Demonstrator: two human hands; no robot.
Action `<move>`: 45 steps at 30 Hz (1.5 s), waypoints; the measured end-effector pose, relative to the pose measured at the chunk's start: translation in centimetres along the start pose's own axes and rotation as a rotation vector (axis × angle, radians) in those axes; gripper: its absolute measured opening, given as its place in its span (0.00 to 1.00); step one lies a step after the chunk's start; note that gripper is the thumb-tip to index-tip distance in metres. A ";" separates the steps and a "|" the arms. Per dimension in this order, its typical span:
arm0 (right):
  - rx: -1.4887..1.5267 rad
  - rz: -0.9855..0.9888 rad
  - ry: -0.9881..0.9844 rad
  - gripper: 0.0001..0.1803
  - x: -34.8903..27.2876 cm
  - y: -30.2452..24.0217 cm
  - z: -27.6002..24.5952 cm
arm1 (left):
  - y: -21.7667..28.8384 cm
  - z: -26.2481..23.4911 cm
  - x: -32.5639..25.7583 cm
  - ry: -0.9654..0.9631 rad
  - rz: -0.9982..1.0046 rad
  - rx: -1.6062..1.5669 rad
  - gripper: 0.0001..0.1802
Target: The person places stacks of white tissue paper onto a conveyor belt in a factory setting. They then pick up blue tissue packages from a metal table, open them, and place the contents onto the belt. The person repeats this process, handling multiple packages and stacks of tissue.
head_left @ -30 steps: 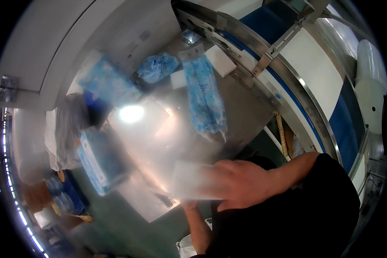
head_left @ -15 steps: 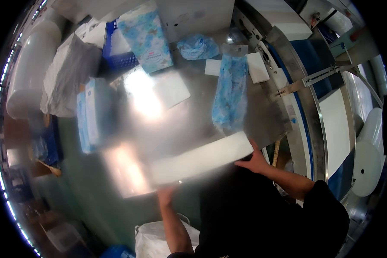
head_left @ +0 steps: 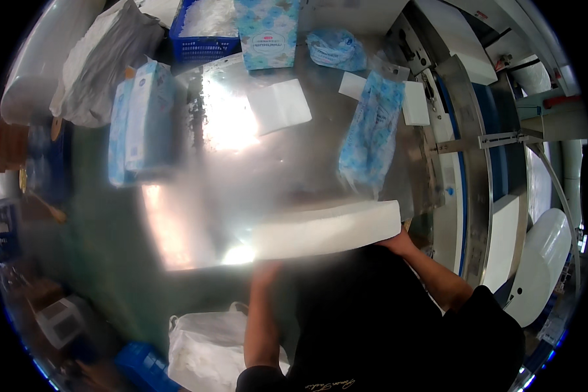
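The long white block of stacked tissue (head_left: 326,228) has come lower, now at centre frame over the shiny steel table (head_left: 196,215), gripped endwise by left hand (head_left: 266,268) and right hand (head_left: 395,243), fingers clasping it.

One head-worn fisheye camera is looking steeply down, close over the shiny counter (head_left: 196,215), its rim bending straight edges.
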State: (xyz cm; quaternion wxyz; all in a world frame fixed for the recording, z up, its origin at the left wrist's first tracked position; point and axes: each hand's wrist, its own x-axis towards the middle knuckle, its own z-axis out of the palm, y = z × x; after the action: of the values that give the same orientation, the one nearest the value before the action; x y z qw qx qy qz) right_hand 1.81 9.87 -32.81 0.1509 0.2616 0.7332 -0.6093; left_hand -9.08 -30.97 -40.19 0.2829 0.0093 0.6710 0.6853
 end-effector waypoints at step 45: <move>0.795 0.364 -0.496 0.39 4.1 -4.4 -2.9 | 30.6 3.4 4.3 -0.190 0.405 0.657 0.48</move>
State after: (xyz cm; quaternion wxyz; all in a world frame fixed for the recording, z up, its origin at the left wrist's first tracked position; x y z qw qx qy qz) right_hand -3.74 12.98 -30.76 0.3131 0.2695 0.3288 -0.8492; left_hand -22.82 -24.31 -13.11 0.1851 0.2948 0.8100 0.4720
